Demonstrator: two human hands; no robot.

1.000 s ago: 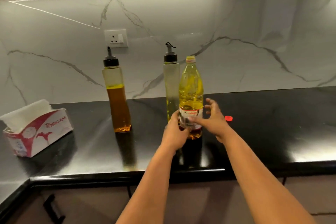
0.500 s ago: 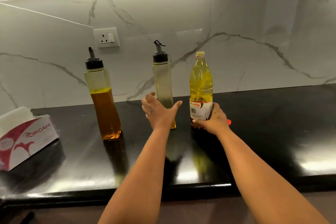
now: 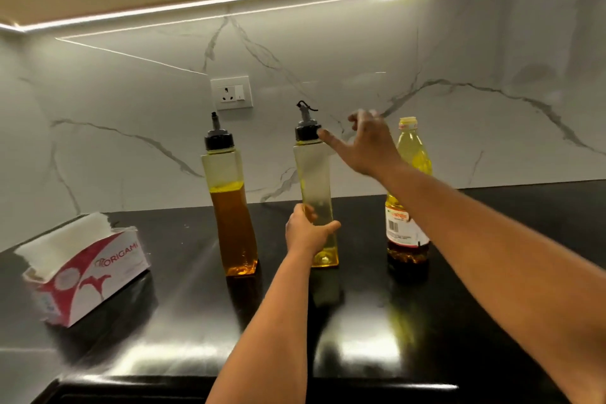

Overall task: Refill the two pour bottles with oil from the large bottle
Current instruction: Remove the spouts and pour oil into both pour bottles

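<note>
Three bottles stand upright in a row on the glossy black counter [image 3: 459, 321], seen from the head camera, the only view here. The left hand [image 3: 308, 231] is wrapped closed around the lower body of the near-empty pour bottle [image 3: 316, 193] in the middle. The right hand [image 3: 369, 144] is up at that bottle's black spout cap [image 3: 307, 131], fingers spread and holding nothing, the thumb tip just touching or just beside the cap; I cannot tell which.

Further left, apart from both hands, stands the half-full pour bottle [image 3: 231, 213]. To the right is the large bottle [image 3: 408, 193], its neck open with no cap on it.

My worry is that open neck. The right forearm crosses in front of the large bottle, and a careless sweep could knock it over and flood the counter with oil. The cap may also resist; a hard twist with a low grip could tip the tall, narrow bottle. Slick plastic would make either slip likelier. A tissue box [image 3: 85, 272] sits well off to the left.
</note>
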